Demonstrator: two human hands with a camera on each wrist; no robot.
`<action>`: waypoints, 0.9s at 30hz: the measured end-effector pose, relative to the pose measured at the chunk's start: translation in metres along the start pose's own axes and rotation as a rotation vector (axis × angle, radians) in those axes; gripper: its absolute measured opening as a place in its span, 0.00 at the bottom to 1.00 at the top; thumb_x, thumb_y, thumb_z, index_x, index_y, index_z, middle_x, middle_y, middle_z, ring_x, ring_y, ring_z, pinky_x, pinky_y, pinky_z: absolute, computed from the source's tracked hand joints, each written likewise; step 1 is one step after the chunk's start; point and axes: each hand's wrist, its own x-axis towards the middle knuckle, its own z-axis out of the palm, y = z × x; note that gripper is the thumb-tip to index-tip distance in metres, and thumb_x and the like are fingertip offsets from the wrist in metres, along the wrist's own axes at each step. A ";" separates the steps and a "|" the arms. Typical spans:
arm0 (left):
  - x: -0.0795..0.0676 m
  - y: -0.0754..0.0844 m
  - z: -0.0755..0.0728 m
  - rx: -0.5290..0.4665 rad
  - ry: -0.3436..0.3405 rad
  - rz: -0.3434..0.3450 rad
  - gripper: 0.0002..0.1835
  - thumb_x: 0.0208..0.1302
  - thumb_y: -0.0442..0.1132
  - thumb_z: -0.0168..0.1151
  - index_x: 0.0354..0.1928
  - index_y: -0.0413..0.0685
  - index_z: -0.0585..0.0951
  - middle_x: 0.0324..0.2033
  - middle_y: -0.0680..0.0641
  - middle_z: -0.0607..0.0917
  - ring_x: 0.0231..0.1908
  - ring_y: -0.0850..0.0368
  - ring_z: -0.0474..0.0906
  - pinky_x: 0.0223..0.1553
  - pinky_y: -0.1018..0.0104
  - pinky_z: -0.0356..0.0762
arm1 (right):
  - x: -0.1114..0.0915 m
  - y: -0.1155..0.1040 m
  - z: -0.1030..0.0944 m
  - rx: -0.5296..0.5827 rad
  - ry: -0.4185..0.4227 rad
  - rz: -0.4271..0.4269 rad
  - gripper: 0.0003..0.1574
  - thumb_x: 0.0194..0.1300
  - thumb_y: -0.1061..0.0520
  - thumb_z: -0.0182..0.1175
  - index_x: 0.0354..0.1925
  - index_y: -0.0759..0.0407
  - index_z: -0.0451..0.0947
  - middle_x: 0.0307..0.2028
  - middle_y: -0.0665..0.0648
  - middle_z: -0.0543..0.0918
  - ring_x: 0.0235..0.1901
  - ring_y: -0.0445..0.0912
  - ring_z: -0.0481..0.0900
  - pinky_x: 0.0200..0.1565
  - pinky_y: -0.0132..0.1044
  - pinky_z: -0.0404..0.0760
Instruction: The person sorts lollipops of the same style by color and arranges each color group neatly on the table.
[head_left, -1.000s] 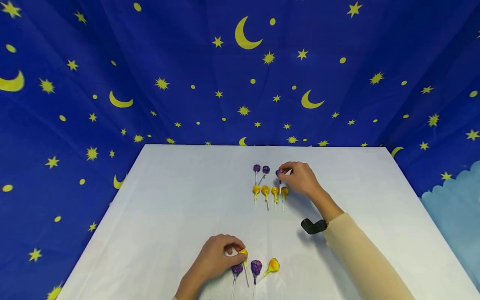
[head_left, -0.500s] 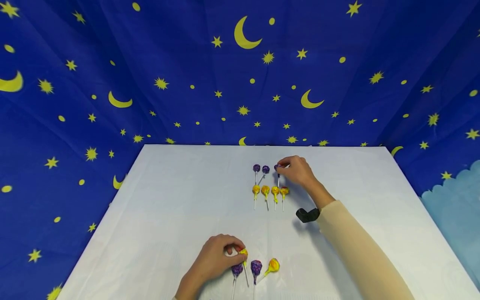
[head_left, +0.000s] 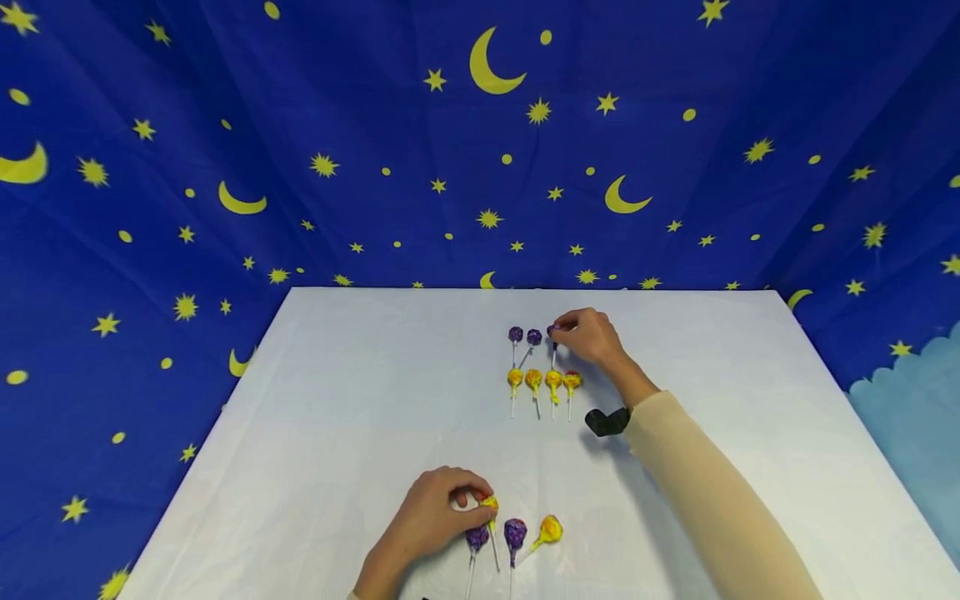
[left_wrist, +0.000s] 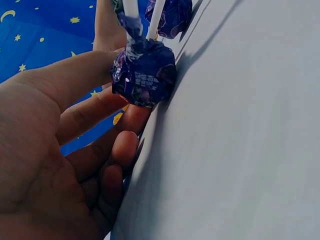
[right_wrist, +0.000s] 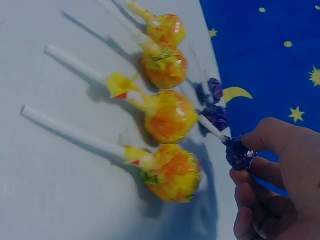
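My right hand [head_left: 592, 336] pinches the head of a purple-wrapped lollipop [right_wrist: 241, 151], stick toward me, at the far side of the table. Left of it lie two purple lollipops, one straight [head_left: 516, 334] and one slanted [head_left: 534, 337]. Nearer me runs a row of several yellow lollipops [head_left: 534, 379]. At the front, my left hand [head_left: 431, 512] holds a yellow lollipop [head_left: 491, 502] between thumb and fingers. A purple lollipop [head_left: 477, 539] lies against that thumb and hides most of the yellow one in the left wrist view.
Right of the left hand lie another purple lollipop [head_left: 515, 533] and a slanted yellow lollipop [head_left: 551, 528]. The white table [head_left: 360, 392] ends at a blue curtain [head_left: 375, 108] with yellow moons and stars. A black wrist strap [head_left: 606, 422] juts from the right wrist.
My right hand has moved away from me and slightly left with the purple lollipop, bringing it closer to the two purple ones. The left hand stays in place.
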 end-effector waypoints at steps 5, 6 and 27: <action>0.000 -0.001 0.000 -0.009 -0.001 0.007 0.09 0.54 0.57 0.70 0.35 0.67 0.85 0.27 0.65 0.79 0.26 0.66 0.72 0.32 0.67 0.69 | 0.003 0.001 0.005 -0.018 -0.013 0.017 0.22 0.61 0.50 0.63 0.50 0.61 0.82 0.41 0.59 0.82 0.39 0.51 0.76 0.45 0.47 0.73; 0.000 -0.002 0.000 -0.011 -0.001 0.010 0.09 0.54 0.57 0.70 0.35 0.67 0.85 0.27 0.65 0.79 0.26 0.66 0.72 0.32 0.67 0.69 | 0.004 0.002 0.006 -0.020 -0.017 0.018 0.23 0.61 0.50 0.63 0.50 0.62 0.82 0.41 0.59 0.82 0.39 0.52 0.76 0.45 0.47 0.73; -0.002 -0.002 -0.001 -0.015 0.010 0.028 0.10 0.55 0.56 0.70 0.36 0.65 0.85 0.26 0.64 0.79 0.26 0.67 0.72 0.31 0.67 0.69 | 0.002 0.008 0.011 0.012 -0.043 -0.036 0.27 0.62 0.49 0.64 0.55 0.61 0.76 0.42 0.60 0.80 0.42 0.53 0.75 0.48 0.49 0.72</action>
